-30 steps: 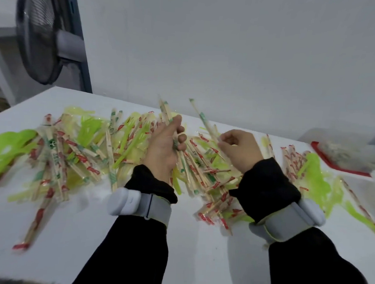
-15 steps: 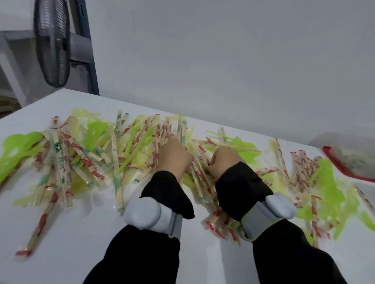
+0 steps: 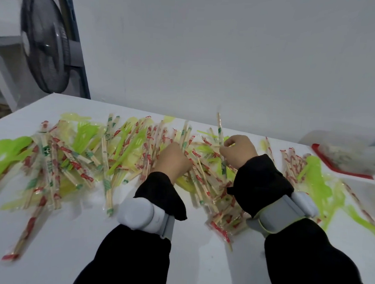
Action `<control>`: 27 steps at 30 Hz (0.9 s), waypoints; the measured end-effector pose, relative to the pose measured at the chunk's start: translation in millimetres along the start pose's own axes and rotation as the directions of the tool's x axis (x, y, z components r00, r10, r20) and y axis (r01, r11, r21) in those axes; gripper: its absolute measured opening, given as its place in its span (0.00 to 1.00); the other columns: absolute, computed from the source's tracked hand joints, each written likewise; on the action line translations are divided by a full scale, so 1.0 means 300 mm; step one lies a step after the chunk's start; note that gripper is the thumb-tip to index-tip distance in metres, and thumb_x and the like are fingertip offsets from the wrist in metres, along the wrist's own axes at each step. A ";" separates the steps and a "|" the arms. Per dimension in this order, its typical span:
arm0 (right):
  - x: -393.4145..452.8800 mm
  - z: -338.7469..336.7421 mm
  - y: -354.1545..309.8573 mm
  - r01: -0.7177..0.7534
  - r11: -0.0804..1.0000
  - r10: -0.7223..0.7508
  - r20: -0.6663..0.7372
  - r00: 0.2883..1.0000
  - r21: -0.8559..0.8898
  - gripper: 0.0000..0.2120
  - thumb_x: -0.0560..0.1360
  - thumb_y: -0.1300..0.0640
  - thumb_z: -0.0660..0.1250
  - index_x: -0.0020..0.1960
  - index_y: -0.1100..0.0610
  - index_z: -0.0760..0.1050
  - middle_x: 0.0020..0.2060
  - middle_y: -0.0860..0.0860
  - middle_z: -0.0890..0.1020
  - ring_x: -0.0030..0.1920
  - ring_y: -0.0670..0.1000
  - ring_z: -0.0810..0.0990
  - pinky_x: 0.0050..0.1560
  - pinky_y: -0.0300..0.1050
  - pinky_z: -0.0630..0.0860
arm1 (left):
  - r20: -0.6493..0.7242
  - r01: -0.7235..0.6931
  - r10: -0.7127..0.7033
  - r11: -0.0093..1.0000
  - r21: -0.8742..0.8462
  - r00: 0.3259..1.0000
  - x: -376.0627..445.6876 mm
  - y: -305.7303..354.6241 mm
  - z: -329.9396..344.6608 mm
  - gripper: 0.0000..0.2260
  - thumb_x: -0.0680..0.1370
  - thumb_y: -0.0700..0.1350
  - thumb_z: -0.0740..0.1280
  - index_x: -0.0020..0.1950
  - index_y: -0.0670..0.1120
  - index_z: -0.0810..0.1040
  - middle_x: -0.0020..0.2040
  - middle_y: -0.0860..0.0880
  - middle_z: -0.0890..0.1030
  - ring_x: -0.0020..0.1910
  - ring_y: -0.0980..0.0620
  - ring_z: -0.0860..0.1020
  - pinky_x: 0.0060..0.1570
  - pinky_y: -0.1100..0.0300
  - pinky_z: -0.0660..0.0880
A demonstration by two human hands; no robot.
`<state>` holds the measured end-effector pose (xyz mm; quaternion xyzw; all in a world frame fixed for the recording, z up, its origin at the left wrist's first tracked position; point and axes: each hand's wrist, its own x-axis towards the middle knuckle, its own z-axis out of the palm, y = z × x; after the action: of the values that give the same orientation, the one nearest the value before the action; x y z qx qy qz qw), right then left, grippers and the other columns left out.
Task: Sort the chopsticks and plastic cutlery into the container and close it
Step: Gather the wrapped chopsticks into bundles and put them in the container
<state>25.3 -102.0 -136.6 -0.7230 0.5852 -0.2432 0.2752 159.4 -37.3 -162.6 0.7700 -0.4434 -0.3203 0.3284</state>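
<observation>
Right hand [image 3: 239,154] pinches a green-printed chopstick [image 3: 221,143], frame centre; left hand [image 3: 173,160] grip hidden in the pile [image 3: 77,157]; wrapper print unreadable

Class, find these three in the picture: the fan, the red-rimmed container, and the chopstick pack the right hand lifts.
fan [image 3: 46,43], head view, centre of its grille
container [image 3: 324,157], head view, its red rim
chopstick pack [image 3: 220,135], head view, upper wrapped shaft
</observation>
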 end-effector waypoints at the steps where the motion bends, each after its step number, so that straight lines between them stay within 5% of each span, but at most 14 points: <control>1: -0.002 0.004 -0.012 0.028 0.997 -0.028 -0.003 1.000 0.066 0.02 0.74 0.62 0.62 0.42 0.60 0.71 0.39 0.56 0.76 0.42 0.57 0.78 0.41 0.44 0.71 | -0.016 -0.018 0.018 1.000 0.022 1.000 -0.005 0.000 0.002 0.19 0.75 0.41 0.68 0.63 0.45 0.66 0.42 0.49 0.71 0.42 0.50 0.74 0.42 0.58 0.72; 6: -0.016 0.029 -0.049 0.173 0.965 -0.175 -0.004 0.985 0.196 0.05 0.79 0.60 0.57 0.46 0.60 0.69 0.34 0.49 0.71 0.36 0.53 0.71 0.38 0.44 0.67 | -0.070 -0.063 0.068 0.996 0.061 0.995 -0.005 0.000 0.034 0.22 0.74 0.40 0.69 0.66 0.42 0.65 0.38 0.53 0.66 0.44 0.48 0.72 0.41 0.57 0.72; 10: -0.033 0.058 -0.032 0.237 0.958 -0.190 0.262 0.946 -0.159 0.02 0.78 0.59 0.59 0.47 0.56 0.69 0.33 0.49 0.70 0.33 0.50 0.70 0.30 0.40 0.63 | -0.021 -0.003 0.002 0.998 -0.059 1.000 0.007 -0.008 0.008 0.29 0.74 0.36 0.68 0.72 0.42 0.60 0.57 0.45 0.74 0.55 0.44 0.74 0.48 0.55 0.74; 12: -0.046 0.068 -0.012 0.245 0.924 -0.141 0.333 0.932 -0.294 0.02 0.76 0.58 0.63 0.47 0.57 0.72 0.36 0.50 0.73 0.38 0.53 0.73 0.35 0.40 0.64 | -0.013 0.011 -0.012 0.996 -0.090 1.000 0.010 -0.012 -0.002 0.31 0.74 0.34 0.67 0.74 0.43 0.59 0.64 0.43 0.72 0.59 0.43 0.74 0.50 0.54 0.75; 14: -0.050 0.075 0.011 0.212 0.910 -0.095 0.318 0.943 -0.357 0.09 0.74 0.56 0.67 0.48 0.61 0.76 0.41 0.56 0.76 0.45 0.57 0.77 0.40 0.40 0.65 | -0.012 0.018 -0.019 0.995 -0.100 1.000 0.011 -0.018 -0.008 0.29 0.74 0.34 0.67 0.73 0.43 0.61 0.62 0.43 0.73 0.58 0.43 0.75 0.50 0.53 0.76; 17: -0.050 0.080 0.024 0.171 0.915 -0.059 0.298 0.953 -0.365 0.16 0.72 0.51 0.71 0.44 0.66 0.74 0.38 0.62 0.75 0.44 0.59 0.76 0.39 0.45 0.68 | -0.014 0.003 -0.004 1.000 -0.023 1.000 0.021 -0.022 -0.006 0.27 0.74 0.35 0.67 0.71 0.43 0.62 0.59 0.43 0.74 0.55 0.43 0.76 0.51 0.51 0.77; 21: -0.054 0.089 0.009 0.154 0.867 -0.010 0.294 0.956 -0.473 0.20 0.72 0.49 0.71 0.32 0.58 0.65 0.29 0.51 0.68 0.34 0.52 0.71 0.28 0.40 0.60 | -0.038 -0.047 0.052 0.990 0.132 0.998 0.018 -0.020 0.025 0.19 0.75 0.34 0.61 0.65 0.43 0.65 0.42 0.48 0.72 0.39 0.50 0.73 0.34 0.58 0.72; 27: -0.053 0.103 0.026 0.124 0.861 0.034 0.298 0.954 -0.494 0.20 0.78 0.51 0.63 0.31 0.57 0.62 0.29 0.50 0.68 0.32 0.51 0.69 0.30 0.41 0.63 | -0.059 -0.047 0.058 0.984 0.169 0.997 0.015 -0.023 0.048 0.19 0.74 0.36 0.61 0.64 0.43 0.65 0.42 0.47 0.73 0.44 0.46 0.76 0.45 0.51 0.78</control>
<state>37.5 -84.2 -164.8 -0.8116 0.5631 0.0242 0.1541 153.2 -41.7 -177.2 0.7926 -0.4784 -0.2485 0.2848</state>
